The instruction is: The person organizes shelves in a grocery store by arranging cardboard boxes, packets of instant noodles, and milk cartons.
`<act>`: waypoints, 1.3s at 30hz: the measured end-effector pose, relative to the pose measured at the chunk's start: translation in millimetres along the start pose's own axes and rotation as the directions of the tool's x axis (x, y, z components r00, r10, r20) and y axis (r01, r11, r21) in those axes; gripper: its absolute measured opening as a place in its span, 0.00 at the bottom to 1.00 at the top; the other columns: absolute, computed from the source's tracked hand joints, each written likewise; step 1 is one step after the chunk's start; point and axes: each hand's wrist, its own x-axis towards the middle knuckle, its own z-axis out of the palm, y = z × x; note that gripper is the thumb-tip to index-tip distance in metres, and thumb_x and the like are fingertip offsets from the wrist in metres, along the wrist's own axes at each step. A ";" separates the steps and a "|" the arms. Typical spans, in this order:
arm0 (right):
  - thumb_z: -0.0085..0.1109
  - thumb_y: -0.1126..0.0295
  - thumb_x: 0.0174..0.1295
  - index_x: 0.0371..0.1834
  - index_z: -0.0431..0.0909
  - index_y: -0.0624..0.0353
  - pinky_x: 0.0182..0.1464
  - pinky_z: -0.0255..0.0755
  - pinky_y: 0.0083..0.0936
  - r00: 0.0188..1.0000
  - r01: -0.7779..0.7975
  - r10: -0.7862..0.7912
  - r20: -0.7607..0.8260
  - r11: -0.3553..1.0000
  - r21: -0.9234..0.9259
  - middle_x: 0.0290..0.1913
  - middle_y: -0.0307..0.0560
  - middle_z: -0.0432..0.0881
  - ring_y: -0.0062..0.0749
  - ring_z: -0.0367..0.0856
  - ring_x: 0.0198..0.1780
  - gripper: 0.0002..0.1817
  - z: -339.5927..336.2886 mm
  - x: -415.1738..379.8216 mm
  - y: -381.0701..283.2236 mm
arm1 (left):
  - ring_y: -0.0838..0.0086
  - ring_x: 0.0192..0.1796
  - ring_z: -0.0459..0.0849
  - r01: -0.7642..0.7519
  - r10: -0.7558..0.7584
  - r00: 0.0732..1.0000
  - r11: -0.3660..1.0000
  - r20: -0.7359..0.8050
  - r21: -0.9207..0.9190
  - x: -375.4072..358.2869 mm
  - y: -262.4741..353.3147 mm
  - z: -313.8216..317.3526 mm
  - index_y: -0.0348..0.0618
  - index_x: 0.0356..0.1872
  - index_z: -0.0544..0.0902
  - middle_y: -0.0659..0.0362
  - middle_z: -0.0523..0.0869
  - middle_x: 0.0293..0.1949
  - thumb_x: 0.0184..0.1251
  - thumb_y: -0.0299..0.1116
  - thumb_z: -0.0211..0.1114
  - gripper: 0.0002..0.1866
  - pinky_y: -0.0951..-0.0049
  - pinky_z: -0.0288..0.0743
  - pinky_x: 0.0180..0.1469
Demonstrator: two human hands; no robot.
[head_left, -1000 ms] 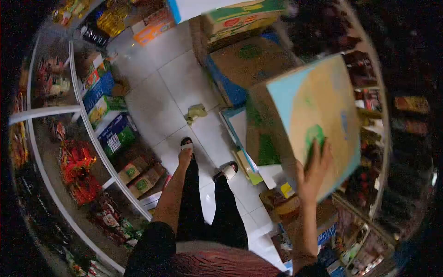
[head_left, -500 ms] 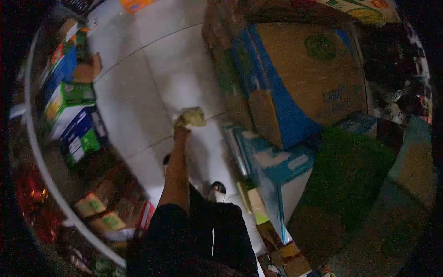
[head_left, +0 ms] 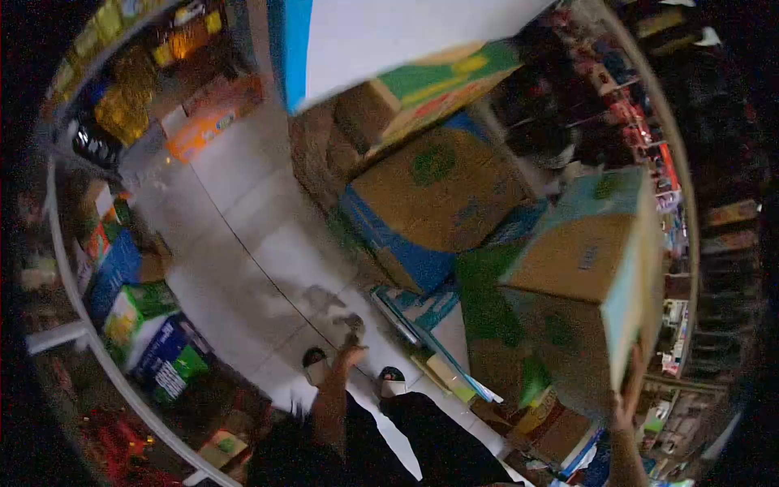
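Observation:
My left hand (head_left: 351,355) reaches low over the tiled floor, just above my sandalled feet. Its fingers are closed on a crumpled cloth (head_left: 352,323), which is dim and blurred by motion. At the right, my right hand (head_left: 626,402) lies along the side of a large cardboard box (head_left: 572,256), fingers stretched out and touching it. That box is brown with a pale blue-green side. Another brown and blue carton (head_left: 442,191) lies beyond it, with a green panel (head_left: 491,300) between the two.
Shelves of packaged goods line the left, including a blue and green pack (head_left: 174,357) and an orange box (head_left: 203,134). A large white panel (head_left: 406,36) hangs at the top. Stocked racks (head_left: 629,105) curve along the right. Pale floor tiles (head_left: 243,243) run between.
The view has swung to the right, showing more boxes and racks. My right hand has come into view against the large box. My left hand still holds the cloth, now nearer my feet.

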 end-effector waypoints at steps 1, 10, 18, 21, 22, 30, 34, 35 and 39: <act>0.41 0.43 0.57 0.61 0.63 0.62 0.62 0.49 0.48 0.978 0.164 -0.190 -0.092 0.958 -0.236 0.62 0.62 0.61 0.54 0.55 0.65 0.37 6.1 17.7 -9.9 | 0.59 0.56 0.70 -0.022 0.023 0.998 1.000 0.064 -0.019 -19.5 32.9 -2.0 0.44 0.49 0.76 0.53 0.76 0.50 0.51 0.35 0.61 0.21 0.62 0.66 0.55; 0.58 0.67 0.49 0.59 0.63 0.58 0.61 0.54 0.45 0.979 0.157 -0.175 -0.101 0.974 -0.162 0.64 0.56 0.57 0.54 0.59 0.61 0.31 -8.9 22.7 -68.6 | 0.60 0.58 0.68 -0.882 0.886 0.447 0.460 0.127 -0.107 -170.9 275.1 -37.6 0.43 0.39 0.79 0.53 0.76 0.49 0.51 0.30 0.62 0.12 0.59 0.61 0.58; 0.54 0.61 0.57 0.55 0.66 0.62 0.61 0.55 0.32 0.980 -0.155 -0.050 0.193 0.416 0.896 0.58 0.53 0.65 0.36 0.62 0.60 0.25 41.7 -37.8 -224.8 | 0.74 0.49 0.74 -0.022 0.214 0.859 0.923 0.466 -0.384 -280.2 473.1 -118.9 0.38 0.44 0.79 0.59 0.78 0.45 0.60 0.32 0.59 0.13 0.75 0.66 0.52; 0.56 0.58 0.57 0.53 0.69 0.63 0.55 0.63 0.29 0.982 -0.119 -0.047 0.183 0.598 0.792 0.54 0.48 0.70 0.29 0.68 0.54 0.24 32.3 -17.5 -203.0 | 0.75 0.50 0.73 -0.110 0.335 0.811 0.893 0.480 -0.437 -271.2 511.2 -133.5 0.36 0.47 0.77 0.59 0.76 0.47 0.60 0.31 0.58 0.15 0.76 0.66 0.52; 0.56 0.58 0.57 0.54 0.68 0.62 0.54 0.65 0.29 0.987 -0.118 -0.019 0.161 0.597 0.794 0.54 0.47 0.70 0.28 0.68 0.54 0.25 19.2 -12.1 -193.8 | 0.75 0.51 0.72 -0.088 0.369 0.785 0.862 0.497 -0.500 -263.8 524.1 -136.5 0.36 0.48 0.76 0.58 0.74 0.49 0.60 0.30 0.57 0.15 0.76 0.66 0.52; 0.56 0.66 0.54 0.50 0.69 0.60 0.43 0.72 0.28 0.817 -0.150 0.527 0.234 -0.198 0.969 0.44 0.44 0.74 0.27 0.73 0.45 0.20 -44.5 23.1 -131.8 | 0.60 0.65 0.59 -0.853 0.663 0.405 0.522 0.629 -0.001 -194.6 686.7 -128.6 0.42 0.57 0.70 0.53 0.60 0.64 0.56 0.34 0.57 0.25 0.63 0.53 0.65; 0.57 0.71 0.50 0.47 0.70 0.63 0.47 0.70 0.32 0.538 -0.091 0.708 -0.458 0.589 0.803 0.44 0.50 0.74 0.37 0.73 0.47 0.19 -32.8 49.1 -56.0 | 0.56 0.66 0.57 -0.909 0.581 0.417 0.249 0.700 0.335 -146.4 695.4 -153.7 0.44 0.62 0.62 0.52 0.58 0.65 0.56 0.38 0.60 0.31 0.60 0.52 0.65; 0.59 0.71 0.48 0.46 0.70 0.64 0.48 0.68 0.35 0.480 -0.321 0.719 -0.503 0.677 0.662 0.45 0.54 0.74 0.42 0.72 0.47 0.20 -21.0 52.2 -39.0 | 0.55 0.66 0.56 -0.861 0.551 0.507 0.285 0.663 0.421 -135.9 688.0 -158.4 0.42 0.62 0.61 0.51 0.58 0.65 0.55 0.38 0.61 0.33 0.61 0.51 0.66; 0.64 0.67 0.42 0.43 0.73 0.61 0.50 0.65 0.41 0.511 -0.531 0.731 -0.452 0.682 0.503 0.46 0.59 0.73 0.53 0.69 0.48 0.23 22.4 108.7 -63.5 | 0.54 0.65 0.58 -0.820 0.507 0.565 0.260 0.650 0.510 -93.6 668.2 -174.5 0.36 0.63 0.56 0.45 0.58 0.64 0.57 0.42 0.59 0.36 0.61 0.54 0.64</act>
